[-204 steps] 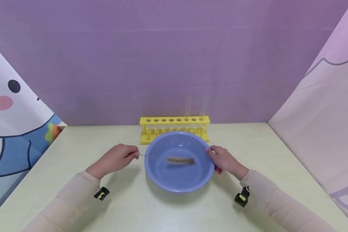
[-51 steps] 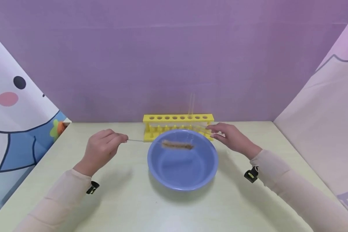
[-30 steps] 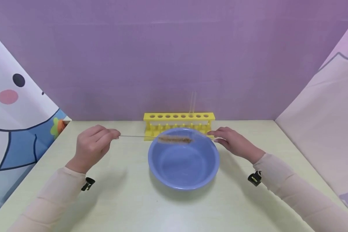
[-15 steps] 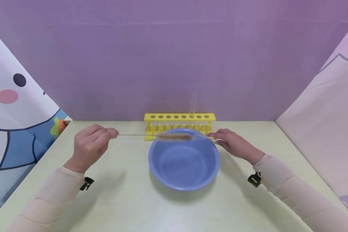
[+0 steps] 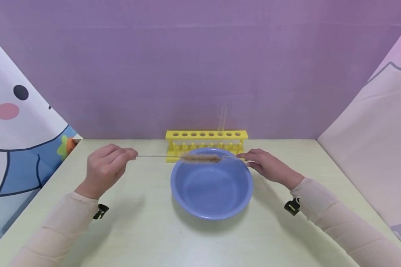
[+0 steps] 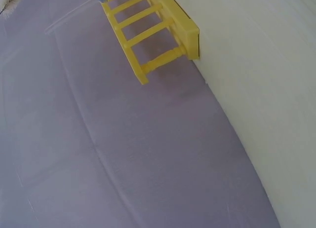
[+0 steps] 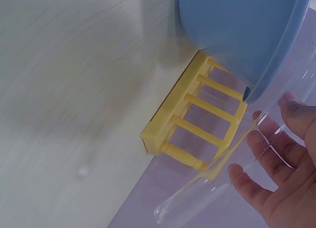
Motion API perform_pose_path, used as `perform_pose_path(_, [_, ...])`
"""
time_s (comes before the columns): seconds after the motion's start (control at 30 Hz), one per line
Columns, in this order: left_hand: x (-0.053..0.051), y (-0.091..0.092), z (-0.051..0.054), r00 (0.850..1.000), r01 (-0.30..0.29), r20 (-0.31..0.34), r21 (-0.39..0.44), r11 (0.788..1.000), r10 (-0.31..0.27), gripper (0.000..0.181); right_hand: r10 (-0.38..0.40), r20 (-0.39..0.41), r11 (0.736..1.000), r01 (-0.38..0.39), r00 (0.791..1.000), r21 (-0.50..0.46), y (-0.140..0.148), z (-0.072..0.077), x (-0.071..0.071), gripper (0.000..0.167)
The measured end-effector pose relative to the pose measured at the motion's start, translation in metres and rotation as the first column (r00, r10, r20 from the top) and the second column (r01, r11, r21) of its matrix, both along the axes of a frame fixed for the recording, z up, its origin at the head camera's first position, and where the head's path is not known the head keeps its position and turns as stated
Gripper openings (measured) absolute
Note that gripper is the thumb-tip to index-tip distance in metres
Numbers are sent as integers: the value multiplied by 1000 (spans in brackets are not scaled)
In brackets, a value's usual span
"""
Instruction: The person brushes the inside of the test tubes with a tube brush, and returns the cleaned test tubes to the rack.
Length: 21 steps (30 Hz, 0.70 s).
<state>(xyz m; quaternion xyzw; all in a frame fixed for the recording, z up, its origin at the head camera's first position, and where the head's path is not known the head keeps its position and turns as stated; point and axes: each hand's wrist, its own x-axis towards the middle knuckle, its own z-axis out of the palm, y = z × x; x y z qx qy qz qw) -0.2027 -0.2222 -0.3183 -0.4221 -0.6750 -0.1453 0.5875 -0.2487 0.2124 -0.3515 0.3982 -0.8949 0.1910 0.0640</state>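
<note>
Blue basin [image 5: 212, 191] nearest on table [image 5: 167, 237], probably set there to catch drips. Above its far side, brush [image 5: 200, 158] near level, long axis crosswise, bristled tip pointing right. Left hand [image 5: 105, 168] pinches wire end, presumably leaving bristles free. Right hand [image 5: 269, 165] holds clear tube [image 7: 200, 191] between thumb and fingers, closed end away from basin, roughly in line with brush; cannot tell whether tip is inside. Behind: yellow rack [image 5: 204, 137], second tube [image 5: 222, 116] standing in it; purple backdrop [image 5: 187, 66] farthest.

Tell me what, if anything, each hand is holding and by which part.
The left hand grips the brush by its wire handle; the right hand holds the clear test tube partway along its length.
</note>
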Motion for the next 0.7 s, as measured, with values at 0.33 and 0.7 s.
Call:
perform_pose_path(0.33, [0, 1, 1, 1000, 5, -13, -2, 1000, -5, 26, 7, 28, 1000, -7, 1000, 2, -2, 0, 0, 40])
perform_pose_path(0.7, [0, -2, 1, 1000, 2, -19, -11, 1000, -2, 27, 36, 33, 999, -36, 999, -11, -5, 1, -1, 39])
